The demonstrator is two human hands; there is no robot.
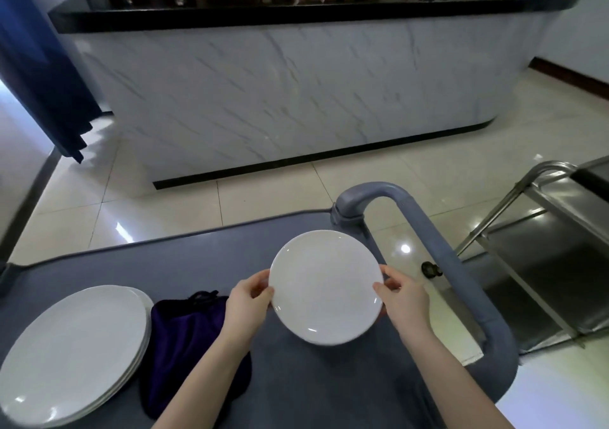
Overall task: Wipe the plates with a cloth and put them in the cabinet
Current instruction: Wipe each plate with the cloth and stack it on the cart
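Note:
A small round white plate (326, 285) is held above the grey cart top (204, 257), face up. My left hand (247, 303) grips its left rim with the thumb on top. Opposite it, my right hand (403, 292) grips the right rim the same way. A dark purple cloth (184, 336) lies crumpled on the cart, just left of my left forearm. At the cart's left stands a stack of larger white plates (72, 353).
The cart's grey handle (438, 247) curves along its right side. A steel trolley (543, 247) stands further right. Ahead, across tiled floor, is a marble-fronted counter (296, 99) with a black top. A blue curtain (39, 66) hangs at the left.

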